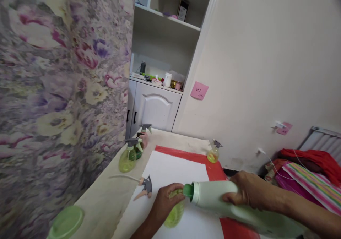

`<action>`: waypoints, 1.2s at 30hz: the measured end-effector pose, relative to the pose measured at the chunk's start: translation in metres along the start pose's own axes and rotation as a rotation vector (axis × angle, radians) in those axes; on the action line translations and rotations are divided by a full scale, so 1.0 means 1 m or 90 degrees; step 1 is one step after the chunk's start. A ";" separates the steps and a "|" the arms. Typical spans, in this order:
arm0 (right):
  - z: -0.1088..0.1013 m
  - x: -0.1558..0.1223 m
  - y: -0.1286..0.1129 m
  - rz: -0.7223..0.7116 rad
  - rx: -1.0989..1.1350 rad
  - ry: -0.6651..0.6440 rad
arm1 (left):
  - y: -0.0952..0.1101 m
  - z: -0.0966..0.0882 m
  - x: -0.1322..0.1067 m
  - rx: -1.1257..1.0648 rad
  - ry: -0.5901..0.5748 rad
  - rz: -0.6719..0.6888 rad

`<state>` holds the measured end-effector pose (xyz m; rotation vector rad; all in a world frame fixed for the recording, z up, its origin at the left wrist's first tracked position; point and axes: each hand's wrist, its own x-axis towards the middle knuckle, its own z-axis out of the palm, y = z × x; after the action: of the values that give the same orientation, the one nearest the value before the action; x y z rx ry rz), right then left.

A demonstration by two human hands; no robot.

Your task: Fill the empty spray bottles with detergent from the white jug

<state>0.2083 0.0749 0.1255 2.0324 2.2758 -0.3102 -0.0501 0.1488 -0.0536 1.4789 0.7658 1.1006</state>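
Two hands are working at the near edge of a pale counter (106, 200). The left hand (165, 200) is wrapping its grip fully around a small yellow-green bottle (174, 214) standing on a white sheet (170, 168). The right hand (247, 193) is closing its grip over a large pale-green bottle (213, 196), which is lying tipped with its green spout (188, 190) touching the small bottle's top.

The white sheet is lying on a red mat (215, 169). Just left of the hands a loose trigger sprayer (145, 187) with its tube is resting on the counter. A green lid (66, 221) is sitting at the near left corner. Farther back, a green spray bottle (129, 157) and a pink one (144, 136) are standing at the left, and a small yellow one (214, 153) is standing by the wall (266, 72).

A floral curtain (53, 90) is hanging along the left. A white cupboard (154, 107) with cluttered shelves is standing far behind, and a pink note (199, 90) is sticking to the wall. At the right, red cloth (314, 159) and striped fabric (309, 182) are lying below a radiator (325, 139).
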 end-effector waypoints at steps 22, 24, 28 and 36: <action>-0.011 -0.002 -0.015 0.016 -0.010 -0.019 | -0.002 0.000 -0.002 0.009 0.005 -0.004; -0.011 -0.002 -0.014 0.007 -0.014 -0.014 | -0.002 0.000 -0.001 0.010 0.006 -0.003; -0.009 -0.003 -0.010 0.001 -0.015 -0.017 | -0.001 0.001 0.000 0.014 0.007 -0.006; -0.005 -0.001 -0.005 0.004 0.002 -0.011 | -0.001 0.001 0.000 0.022 0.011 -0.005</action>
<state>0.2039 0.0746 0.1309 2.0305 2.2589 -0.3301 -0.0494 0.1482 -0.0546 1.4961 0.8062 1.1011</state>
